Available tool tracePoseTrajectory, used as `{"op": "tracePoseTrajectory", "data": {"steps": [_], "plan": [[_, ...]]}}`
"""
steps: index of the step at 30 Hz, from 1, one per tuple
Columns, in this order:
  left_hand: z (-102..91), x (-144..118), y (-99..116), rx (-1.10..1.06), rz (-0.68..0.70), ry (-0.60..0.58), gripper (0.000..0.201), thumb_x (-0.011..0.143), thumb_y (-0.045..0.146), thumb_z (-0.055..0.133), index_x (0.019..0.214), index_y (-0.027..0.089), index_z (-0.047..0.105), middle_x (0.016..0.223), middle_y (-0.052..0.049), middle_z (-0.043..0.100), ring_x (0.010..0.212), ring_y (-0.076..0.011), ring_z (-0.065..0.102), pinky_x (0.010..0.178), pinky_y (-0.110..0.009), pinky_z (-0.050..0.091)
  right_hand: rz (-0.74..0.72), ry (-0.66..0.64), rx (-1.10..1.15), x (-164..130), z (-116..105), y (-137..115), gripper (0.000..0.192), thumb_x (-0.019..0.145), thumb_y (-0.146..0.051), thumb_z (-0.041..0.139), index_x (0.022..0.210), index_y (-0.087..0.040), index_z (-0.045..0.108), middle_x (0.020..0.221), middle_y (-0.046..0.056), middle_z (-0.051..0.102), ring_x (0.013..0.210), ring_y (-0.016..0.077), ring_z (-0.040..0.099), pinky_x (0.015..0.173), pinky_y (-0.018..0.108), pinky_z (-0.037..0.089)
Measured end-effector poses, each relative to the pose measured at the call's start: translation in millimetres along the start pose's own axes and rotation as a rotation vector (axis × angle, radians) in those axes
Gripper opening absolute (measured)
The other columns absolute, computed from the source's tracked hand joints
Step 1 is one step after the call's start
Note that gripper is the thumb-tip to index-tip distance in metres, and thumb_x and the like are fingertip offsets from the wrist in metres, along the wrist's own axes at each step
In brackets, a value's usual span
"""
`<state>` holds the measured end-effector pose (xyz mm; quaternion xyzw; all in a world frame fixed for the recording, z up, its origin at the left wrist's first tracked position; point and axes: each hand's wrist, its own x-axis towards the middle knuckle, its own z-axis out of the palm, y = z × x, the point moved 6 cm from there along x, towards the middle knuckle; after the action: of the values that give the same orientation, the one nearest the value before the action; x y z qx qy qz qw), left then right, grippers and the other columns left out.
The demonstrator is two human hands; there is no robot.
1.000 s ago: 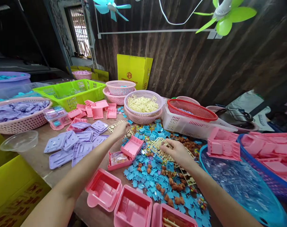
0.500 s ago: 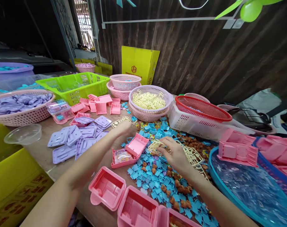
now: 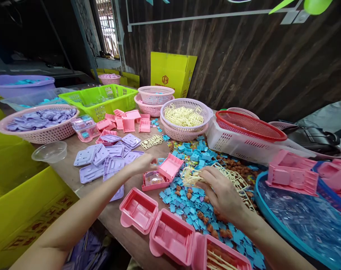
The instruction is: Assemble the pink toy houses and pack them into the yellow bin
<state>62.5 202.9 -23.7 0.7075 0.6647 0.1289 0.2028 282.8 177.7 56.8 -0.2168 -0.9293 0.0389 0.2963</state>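
My right hand [image 3: 222, 189] is closed on cream plastic frames [image 3: 190, 176] above a heap of small blue plastic pieces [image 3: 184, 202]. More cream frames [image 3: 234, 176] lie just beyond its knuckles. My left hand [image 3: 145, 164], fingers curled, hovers beside an open pink plastic case [image 3: 170, 167]; whatever its fingertips hold is hidden. A clear packet [image 3: 155, 179] sits inside that case. Flat lilac plastic panels [image 3: 114, 165] are piled left of my left hand. Nearer to me stand open pink cases [image 3: 173, 236], one with cream sticks inside.
Behind are a lilac basket of cream frames [image 3: 184, 114], a green crate [image 3: 103, 99] and loose pink parts [image 3: 128, 122]. A white crate [image 3: 229, 144] carries a red sieve [image 3: 250, 125]. At right stands a blue tub of clear packets [image 3: 296, 213]. Brown bear-like figures [image 3: 212, 230] lie among the blue pieces.
My left hand has drawn back from the cream piece behind it towards the pink case. My right hand has closed on the cream frames. The camera view has shifted slightly left.
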Motion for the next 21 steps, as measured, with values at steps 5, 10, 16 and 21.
{"op": "tracePoseTrajectory", "data": {"steps": [5,10,16,21], "plan": [[44.6,-8.9,-20.5,0.118,-0.055,-0.015,0.013,0.059,0.022,0.072,0.065,0.017,0.062,0.072,-0.006,0.065,0.072,-0.0218,0.060,0.060,-0.026,0.039,-0.002,0.021,0.035,-18.4,-6.6,-7.1,0.016,0.092,-0.023,0.042,0.082,-0.022,0.054,0.079,0.005,0.061,0.075,0.0184,0.057,0.065,0.029,0.047],[50.7,-13.4,-27.3,0.141,-0.075,0.026,0.004,0.064,0.017,0.064,0.063,0.018,0.060,0.065,-0.007,0.062,0.069,-0.0228,0.060,0.063,-0.029,0.039,-0.029,0.060,0.064,-26.4,-13.1,-17.0,0.013,0.092,-0.023,0.043,0.084,-0.022,0.053,0.080,0.005,0.060,0.073,0.0167,0.057,0.064,0.027,0.047],[43.4,-13.5,-26.7,0.036,-0.076,0.077,0.007,0.062,0.013,0.061,0.065,0.018,0.057,0.066,-0.003,0.059,0.068,-0.0197,0.056,0.062,-0.027,0.034,-0.047,0.102,0.080,-31.2,-19.4,-24.5,0.010,0.091,-0.022,0.045,0.086,-0.023,0.053,0.080,0.004,0.060,0.073,0.0157,0.057,0.063,0.026,0.048],[32.2,-8.8,-29.0,-0.171,-0.108,0.030,0.021,0.065,0.024,0.061,0.052,0.017,0.047,0.048,0.005,0.041,0.049,-0.0103,0.039,0.049,-0.023,0.024,-0.030,0.110,0.105,-36.0,-20.9,-24.6,0.011,0.091,-0.021,0.045,0.098,-0.024,0.053,0.079,0.003,0.063,0.072,0.0164,0.060,0.063,0.026,0.049]]}}
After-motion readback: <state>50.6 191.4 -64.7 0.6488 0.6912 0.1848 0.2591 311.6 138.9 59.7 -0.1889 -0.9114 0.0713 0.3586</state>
